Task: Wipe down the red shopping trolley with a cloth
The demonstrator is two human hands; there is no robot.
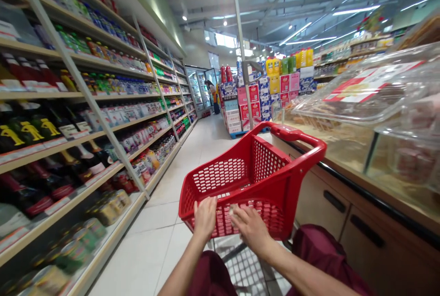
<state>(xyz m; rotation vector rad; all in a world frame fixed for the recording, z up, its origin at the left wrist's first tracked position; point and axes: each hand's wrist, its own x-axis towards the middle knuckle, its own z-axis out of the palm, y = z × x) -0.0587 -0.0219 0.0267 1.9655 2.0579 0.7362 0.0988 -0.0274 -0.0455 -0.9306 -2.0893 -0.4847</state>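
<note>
A red shopping cart (254,190) stands right in front of me, its basket sides pierced with rows of holes. My left hand (205,218) is closed over the rim at the near left corner, fingers curled to the inside. My right hand (252,228) is beside the cart's near side, with bent fingers slightly apart close to the mesh. A small pale patch shows by those fingertips, too blurred to name. The cart's red push handle (295,133) is at its far right end, away from both hands. No goods are visible in the part of the basket I can see.
Shelves of bottles and cans (113,117) run along the left. At right stands a counter (343,186) with clear plastic food packs (364,90). Stacked drink cartons (249,103) rise ahead. A person (213,96) is far down the tiled aisle (161,213).
</note>
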